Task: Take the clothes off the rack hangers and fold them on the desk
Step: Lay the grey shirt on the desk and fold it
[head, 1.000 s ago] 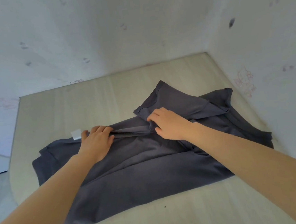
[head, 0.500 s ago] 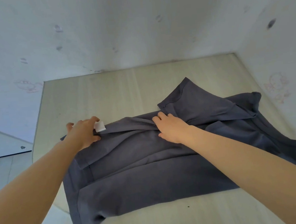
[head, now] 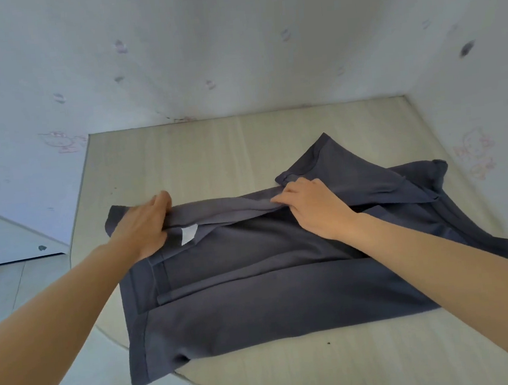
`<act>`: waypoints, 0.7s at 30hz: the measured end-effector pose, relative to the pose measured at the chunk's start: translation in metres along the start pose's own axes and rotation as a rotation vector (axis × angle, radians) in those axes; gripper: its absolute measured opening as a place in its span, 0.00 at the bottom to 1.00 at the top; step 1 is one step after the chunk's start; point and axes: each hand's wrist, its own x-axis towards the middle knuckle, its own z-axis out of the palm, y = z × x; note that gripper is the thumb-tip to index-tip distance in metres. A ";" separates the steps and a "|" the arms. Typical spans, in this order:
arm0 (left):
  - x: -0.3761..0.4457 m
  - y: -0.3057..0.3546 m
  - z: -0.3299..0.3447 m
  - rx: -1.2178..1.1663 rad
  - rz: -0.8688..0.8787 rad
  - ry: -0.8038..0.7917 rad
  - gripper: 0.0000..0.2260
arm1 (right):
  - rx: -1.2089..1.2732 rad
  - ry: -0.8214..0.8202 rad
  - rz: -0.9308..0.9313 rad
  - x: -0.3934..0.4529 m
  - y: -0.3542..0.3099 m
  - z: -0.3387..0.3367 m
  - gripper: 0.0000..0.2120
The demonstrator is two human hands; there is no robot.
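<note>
A dark grey garment lies spread across the pale wooden desk, its near left corner hanging over the desk's edge. My left hand grips the upper left edge of the cloth, beside a white label. My right hand pinches the same fold further right, near a raised flap of fabric. Between the two hands a strip of cloth is lifted and stretched. No rack or hangers are in view.
White walls with faint pink drawings close the desk in at the back and on the right. The tiled floor shows left of the desk. Bare desk surface lies behind the garment and in front of it at the right.
My left hand slid left along the top edge and lifted it, so the white label now shows below the fold. My right hand stayed on the cloth. The view shifted left.
</note>
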 end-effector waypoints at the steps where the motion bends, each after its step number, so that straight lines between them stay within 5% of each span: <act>1: -0.004 0.003 0.002 -0.009 0.010 -0.084 0.19 | -0.013 0.002 -0.061 -0.009 0.002 0.002 0.20; 3: -0.012 0.006 0.008 0.110 0.063 -0.076 0.25 | -0.043 -0.006 -0.130 -0.025 0.005 0.006 0.21; 7: -0.033 0.009 0.009 0.278 0.278 0.153 0.15 | -0.063 -0.148 -0.147 -0.054 0.001 0.012 0.23; 13: -0.075 0.012 0.021 0.368 0.396 -0.025 0.20 | -0.126 -0.304 -0.130 -0.071 -0.012 0.027 0.24; 16: -0.096 0.025 0.023 0.371 0.313 -0.133 0.15 | -0.086 -0.322 -0.117 -0.075 -0.013 0.027 0.24; 19: -0.104 0.039 0.018 0.301 0.047 -0.446 0.16 | 0.018 -0.264 -0.078 -0.084 -0.008 0.019 0.21; 21: -0.100 0.051 0.017 0.185 -0.039 -0.459 0.16 | 0.061 -0.175 -0.026 -0.093 0.002 0.009 0.19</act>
